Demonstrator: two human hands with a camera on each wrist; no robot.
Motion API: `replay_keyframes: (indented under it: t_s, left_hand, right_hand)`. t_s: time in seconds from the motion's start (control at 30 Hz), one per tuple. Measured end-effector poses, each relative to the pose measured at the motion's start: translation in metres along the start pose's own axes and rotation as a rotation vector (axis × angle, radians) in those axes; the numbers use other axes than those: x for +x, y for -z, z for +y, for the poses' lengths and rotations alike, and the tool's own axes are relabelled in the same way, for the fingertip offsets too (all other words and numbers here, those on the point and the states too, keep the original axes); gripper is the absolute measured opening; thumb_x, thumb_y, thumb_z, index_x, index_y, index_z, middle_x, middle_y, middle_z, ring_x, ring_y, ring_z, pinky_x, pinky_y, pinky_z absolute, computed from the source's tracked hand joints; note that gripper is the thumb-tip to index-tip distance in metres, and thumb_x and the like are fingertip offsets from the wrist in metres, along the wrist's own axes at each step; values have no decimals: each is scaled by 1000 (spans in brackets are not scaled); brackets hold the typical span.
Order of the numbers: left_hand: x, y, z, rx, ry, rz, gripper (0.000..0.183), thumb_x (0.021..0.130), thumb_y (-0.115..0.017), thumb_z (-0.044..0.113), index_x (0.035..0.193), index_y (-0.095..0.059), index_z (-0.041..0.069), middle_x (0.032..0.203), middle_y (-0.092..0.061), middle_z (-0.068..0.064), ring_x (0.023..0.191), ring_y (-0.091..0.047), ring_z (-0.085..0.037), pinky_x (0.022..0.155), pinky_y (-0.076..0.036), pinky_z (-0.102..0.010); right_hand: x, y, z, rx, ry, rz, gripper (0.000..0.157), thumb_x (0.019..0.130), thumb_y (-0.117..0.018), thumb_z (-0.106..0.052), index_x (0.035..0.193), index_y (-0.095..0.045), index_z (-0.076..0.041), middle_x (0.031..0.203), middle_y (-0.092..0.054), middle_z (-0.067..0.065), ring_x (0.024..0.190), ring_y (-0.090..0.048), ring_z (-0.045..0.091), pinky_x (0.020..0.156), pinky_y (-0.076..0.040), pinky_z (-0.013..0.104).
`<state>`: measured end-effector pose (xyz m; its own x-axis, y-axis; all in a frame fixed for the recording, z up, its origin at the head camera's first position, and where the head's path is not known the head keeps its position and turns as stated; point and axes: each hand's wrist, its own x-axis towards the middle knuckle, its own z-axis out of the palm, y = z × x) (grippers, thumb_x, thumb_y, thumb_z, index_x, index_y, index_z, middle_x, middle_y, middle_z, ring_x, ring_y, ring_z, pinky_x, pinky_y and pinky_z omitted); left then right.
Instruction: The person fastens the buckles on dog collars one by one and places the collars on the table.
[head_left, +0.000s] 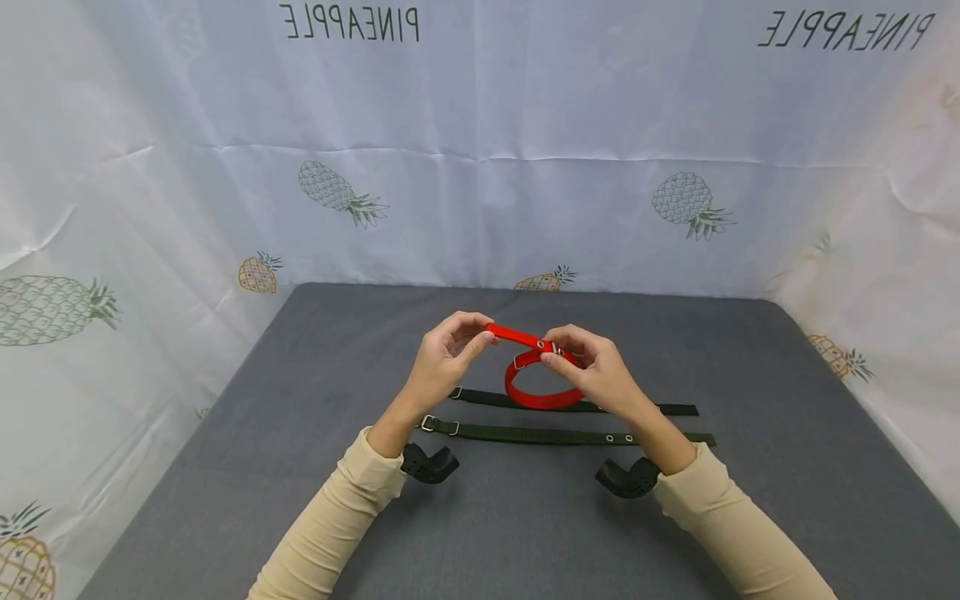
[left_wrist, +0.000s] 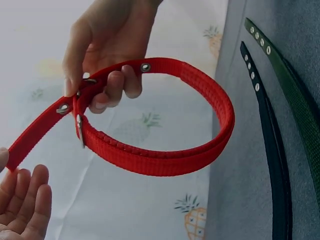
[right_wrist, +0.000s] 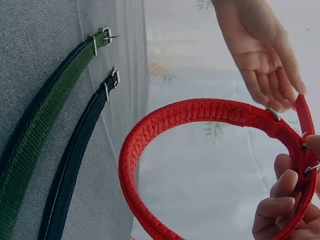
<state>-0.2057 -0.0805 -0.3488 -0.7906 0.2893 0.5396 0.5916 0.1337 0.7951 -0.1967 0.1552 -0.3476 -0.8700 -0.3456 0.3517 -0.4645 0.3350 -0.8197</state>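
A red collar (head_left: 546,402), bent into a loop with its end passed through the buckle, is held up above the table. My left hand (head_left: 444,354) pinches the free tip of the strap between thumb and fingers. At the buckle, my right hand (head_left: 592,367) grips the collar with thumb and curled fingers. Metal eyelets show along the red strap (left_wrist: 37,132) in the left wrist view, and a metal keeper ring stands beside the buckle. Beneath the hands lie a dark green collar (head_left: 525,434) and a black collar (head_left: 487,398), both stretched out flat.
The grey tabletop (head_left: 247,500) runs back to a white curtain (head_left: 480,217) printed with pineapples, which also hangs along both sides. Black perforated wrist mounts (head_left: 431,464) sit below each forearm. The two flat collars lie roughly parallel, buckles to the left.
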Motion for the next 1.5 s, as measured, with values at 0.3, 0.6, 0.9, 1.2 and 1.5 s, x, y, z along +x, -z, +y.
replay_keyframes:
  t_s: [0.3,0.6,0.9,1.2,1.5]
  left_hand:
    - [-1,-3,-1,-74,61,-7,31,88,-65,-2,118,-57,-8,111,-62,-28,95,-61,5,87,-55,-19]
    - [-3,-13,-5,-87,106,-45,27,90,-62,-1,117,-59,-6,111,-63,-29,96,-62,-1,90,-55,-23]
    - [-4,-27,-6,-144,203,-95,26,95,-59,6,118,-58,-6,116,-63,-26,101,-65,-35,86,-54,-18]
    - [-4,-35,-5,-168,234,-109,26,95,-59,8,117,-59,-6,112,-64,-28,94,-68,-25,84,-56,-20]
    - [-4,-37,-8,-192,209,-109,26,96,-60,13,111,-60,-8,94,-62,-32,75,-62,-9,70,-51,-20]
  right_hand:
    - [0,1,-1,11,3,-3,19,91,-62,-2,109,-61,2,87,-62,17,66,-56,2,58,-47,22]
    - [1,1,-3,15,14,1,19,92,-61,-2,110,-60,3,86,-61,14,65,-55,4,58,-49,22]
    - [1,-1,-5,29,19,-10,20,92,-61,-3,111,-60,3,87,-60,13,66,-55,5,61,-51,21]
    - [1,-3,-7,36,30,-19,18,93,-60,-3,110,-60,1,83,-58,14,64,-53,5,57,-47,24]
    - [2,-6,-5,60,36,-31,17,93,-61,-5,109,-61,1,83,-58,16,66,-53,7,61,-49,23]
